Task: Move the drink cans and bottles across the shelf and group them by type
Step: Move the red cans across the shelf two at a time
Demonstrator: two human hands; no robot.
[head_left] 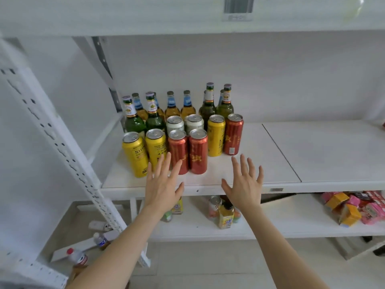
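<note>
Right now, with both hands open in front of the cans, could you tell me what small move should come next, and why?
Probably close the right hand on the rightmost red can: it stands nearest that hand, beside a yellow can and apart from the other two red cans.

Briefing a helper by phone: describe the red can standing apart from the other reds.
On the white metal shelf, find the drinks clustered at left. The tall red can is the cluster's rightmost, beside a yellow can; the other two reds stand paired in front.
</note>
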